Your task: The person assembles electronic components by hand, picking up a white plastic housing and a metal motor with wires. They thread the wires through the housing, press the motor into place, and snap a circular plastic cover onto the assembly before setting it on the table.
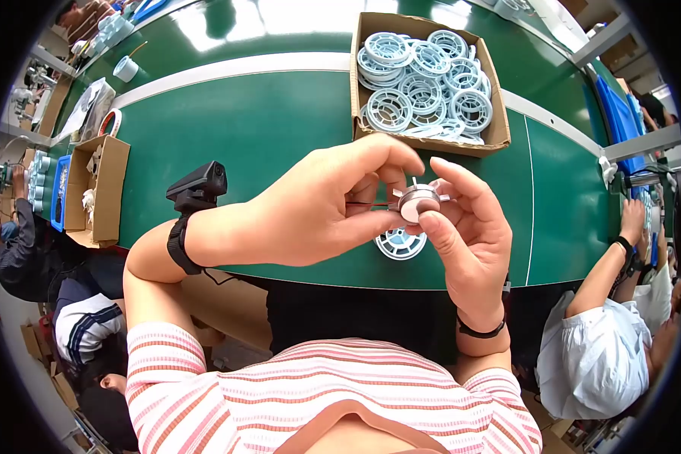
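Note:
Between my two hands, above the near part of the green table, is a small round silver motor (418, 203) with short tabs at its rim and a thin red wire running toward my left palm. My left hand (340, 200) pinches its left side with thumb and fingers. From the other side my right hand (469, 223) grips it, the thumb on its pale front face. Below the motor, a light blue spoked plastic ring (401, 244) lies on the table near the front edge, partly covered by my fingers.
A cardboard box (495, 144) full of light blue spoked rings stands beyond my hands. At the left are another cardboard box (113, 189), a blue tray (59, 193) and a tape roll (110, 122). Co-workers sit at both sides; one arm (605, 265) reaches in at right.

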Demonstrator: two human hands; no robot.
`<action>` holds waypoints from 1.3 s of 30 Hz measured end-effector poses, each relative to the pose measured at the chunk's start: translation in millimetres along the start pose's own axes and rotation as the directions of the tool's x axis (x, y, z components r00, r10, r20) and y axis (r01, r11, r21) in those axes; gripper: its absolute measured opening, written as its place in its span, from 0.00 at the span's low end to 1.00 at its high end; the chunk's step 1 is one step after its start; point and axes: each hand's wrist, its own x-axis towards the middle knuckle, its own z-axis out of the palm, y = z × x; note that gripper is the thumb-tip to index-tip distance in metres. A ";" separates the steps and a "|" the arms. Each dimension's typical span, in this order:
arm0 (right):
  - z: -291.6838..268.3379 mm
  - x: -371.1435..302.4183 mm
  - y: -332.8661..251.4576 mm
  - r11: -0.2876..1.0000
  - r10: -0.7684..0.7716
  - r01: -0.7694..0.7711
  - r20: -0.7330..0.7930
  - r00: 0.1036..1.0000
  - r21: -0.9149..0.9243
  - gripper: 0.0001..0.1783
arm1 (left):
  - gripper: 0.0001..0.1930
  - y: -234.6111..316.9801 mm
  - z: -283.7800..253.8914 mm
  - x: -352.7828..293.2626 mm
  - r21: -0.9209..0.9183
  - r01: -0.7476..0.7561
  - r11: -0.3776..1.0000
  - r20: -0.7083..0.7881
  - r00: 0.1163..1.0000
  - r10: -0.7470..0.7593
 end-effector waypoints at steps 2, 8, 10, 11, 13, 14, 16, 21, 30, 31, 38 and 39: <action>-1.6 -1.1 -0.2 1.000 -0.008 0.007 -0.018 1.000 -0.015 0.29 | 0.19 -9.9 1.5 -1.1 -0.028 -0.023 0.999 -0.022 1.000 0.022; -4.9 1.5 -10.4 0.926 -0.211 0.219 0.062 0.976 -0.306 0.26 | 0.11 -16.7 -3.2 0.9 -0.376 0.191 0.907 0.161 0.977 -0.138; -8.7 3.9 -16.2 0.880 -0.227 0.275 0.165 0.960 -0.388 0.24 | 0.10 -16.3 -2.7 0.3 -0.383 0.234 0.894 0.207 0.965 -0.163; -12.2 6.3 -18.3 0.859 -0.205 0.292 0.240 0.949 -0.420 0.23 | 0.10 -16.7 -2.4 0.6 -0.390 0.223 0.893 0.221 0.965 -0.145; -16.8 6.5 -18.2 0.838 -0.178 0.311 0.314 0.933 -0.449 0.22 | 0.12 -17.6 -1.9 1.4 -0.402 0.200 0.893 0.248 0.963 -0.104; -18.8 4.2 -15.7 0.892 -0.153 0.244 0.253 0.955 -0.381 0.23 | 0.12 -16.7 -1.7 1.3 -0.403 0.200 0.893 0.248 0.963 -0.104; -21.9 -1.1 -10.1 0.968 -0.083 0.113 0.139 0.987 -0.223 0.24 | 0.10 -11.5 0.4 -0.6 -0.434 0.196 0.879 0.273 0.959 -0.079; -24.5 -9.6 -4.1 0.999 -0.046 0.046 0.047 0.998 0.006 0.26 | 0.09 -20.8 11.3 -0.6 -0.503 -0.026 0.864 0.109 0.990 0.093; -16.4 -14.0 -9.4 0.871 -0.115 0.113 0.025 0.993 -0.478 0.22 | 0.05 -34.3 11.8 -8.8 0.501 -0.281 0.819 -0.059 0.932 0.356; -16.3 -13.9 -10.1 0.831 -0.117 0.125 0.051 0.992 -0.542 0.22 | 0.06 -37.8 11.0 -11.4 0.477 -0.270 0.837 -0.080 0.934 0.347; -8.0 -16.9 -5.3 0.755 -0.100 0.102 0.040 0.994 -0.648 0.22 | 0.07 -44.9 10.0 -17.6 0.307 -0.198 0.931 -0.145 0.957 0.252; -7.0 -17.9 -4.8 0.750 -0.100 0.095 0.029 0.995 -0.655 0.22 | 0.06 -48.7 10.8 -16.4 0.311 -0.230 0.922 -0.143 0.948 0.285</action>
